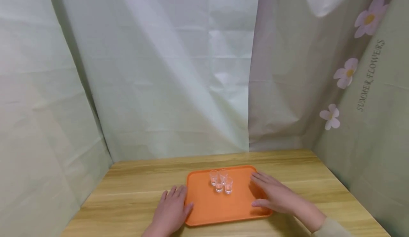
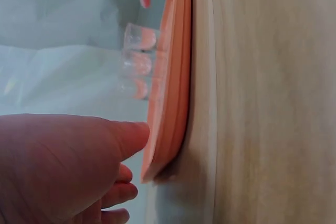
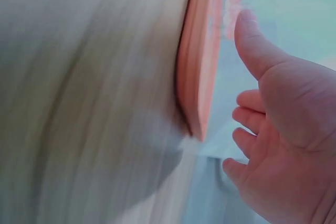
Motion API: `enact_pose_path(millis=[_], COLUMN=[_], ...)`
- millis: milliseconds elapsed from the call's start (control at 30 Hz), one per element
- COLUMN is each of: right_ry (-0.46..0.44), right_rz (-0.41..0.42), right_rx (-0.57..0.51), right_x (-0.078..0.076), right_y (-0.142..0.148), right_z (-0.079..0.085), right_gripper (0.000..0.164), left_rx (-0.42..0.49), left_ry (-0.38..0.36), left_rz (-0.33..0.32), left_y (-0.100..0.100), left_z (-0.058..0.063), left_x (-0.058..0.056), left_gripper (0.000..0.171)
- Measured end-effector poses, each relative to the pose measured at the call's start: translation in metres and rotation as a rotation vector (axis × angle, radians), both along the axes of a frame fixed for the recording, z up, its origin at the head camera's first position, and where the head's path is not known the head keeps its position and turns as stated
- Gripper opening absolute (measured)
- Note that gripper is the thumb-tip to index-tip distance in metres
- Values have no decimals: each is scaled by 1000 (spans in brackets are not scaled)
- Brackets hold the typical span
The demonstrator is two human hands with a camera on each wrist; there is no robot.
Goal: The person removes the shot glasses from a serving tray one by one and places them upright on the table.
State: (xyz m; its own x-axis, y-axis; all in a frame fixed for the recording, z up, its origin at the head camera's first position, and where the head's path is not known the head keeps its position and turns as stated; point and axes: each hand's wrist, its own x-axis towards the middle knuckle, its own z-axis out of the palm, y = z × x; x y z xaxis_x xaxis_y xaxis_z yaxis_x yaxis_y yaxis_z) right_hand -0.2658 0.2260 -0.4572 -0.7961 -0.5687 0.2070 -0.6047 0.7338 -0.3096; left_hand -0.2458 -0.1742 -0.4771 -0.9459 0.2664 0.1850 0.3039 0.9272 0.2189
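An orange tray [image 1: 238, 208] lies on the wooden table with several small clear shot glasses [image 1: 228, 185] standing close together toward its back. My left hand [image 1: 170, 210] is at the tray's left edge, fingers loosely extended along the outside and thumb at the rim. In the left wrist view, the thumb [image 2: 131, 137] appears to touch the rim; part of the fingers is hidden behind the hand. My right hand [image 1: 276, 194] hovers by the tray's right edge, thumb and fingers spread and holding nothing. The right wrist view has that hand [image 3: 289, 114] apart from the tray rim [image 3: 202, 77].
The wood-grain table [image 1: 137, 187] extends around the tray on all sides. Pale cloth [image 1: 172, 88] hangs behind and at both sides of it. Pink printed flowers [image 1: 346, 73] and lettering mark the right-hand cloth.
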Motion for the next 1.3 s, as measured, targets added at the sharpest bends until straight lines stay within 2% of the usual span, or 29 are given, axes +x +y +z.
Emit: enact_pose_path(millis=[200,367,500,600,700,867,1067,1300], right_ry=[-24,-31,3,2,-48,-136,-231,-317], right_rz=[12,-5,-5,-5,-13,-18,-34,-31], right_rx=[-13,-9,-29,-88,-171,-288,-356,-423], right_x=[4,6,5,1,-4,-12,-19,-17], right_y=[-17,-19,-21,-26,-33,-46,-58,-68], right_z=[2,0,1,2,5,3,-4,-6], right_gripper=[95,97,93,88,85,83,80,74], left_rx=[-40,-46,-36,-25,-5,38,64,67], left_ry=[-32,37,92,115,99,92,76,53], left_rz=[31,29,12,-6,-10,-17,-14,16], left_y=[-4,-8,-9,-8,-8,-12,-14,-13], left_z=[-6,-11,-8,-4,-3,-8,-16,-14], left_x=[-2,-1,-4,-8,-11,-10,-11,-9], left_gripper=[58,54,54,53,52,49,48,49])
